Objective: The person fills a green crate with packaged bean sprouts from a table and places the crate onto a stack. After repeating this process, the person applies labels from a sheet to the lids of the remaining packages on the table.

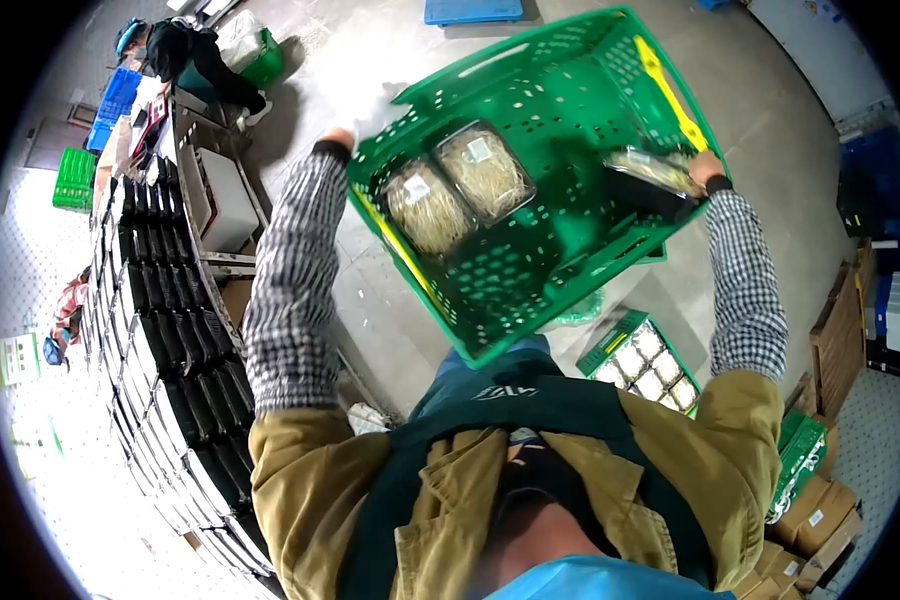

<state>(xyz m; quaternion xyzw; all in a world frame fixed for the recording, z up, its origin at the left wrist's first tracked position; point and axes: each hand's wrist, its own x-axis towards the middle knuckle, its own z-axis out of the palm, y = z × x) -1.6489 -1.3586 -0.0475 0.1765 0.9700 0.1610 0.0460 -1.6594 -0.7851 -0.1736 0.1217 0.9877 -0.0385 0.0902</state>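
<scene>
Blue fabric is closest to you. Your right hand has its fingers grasping the crate; your left hand is at the opposite end, fingers too obscured to tell. Inside, two packs lie leftward, a tilted pack rightward.
</scene>
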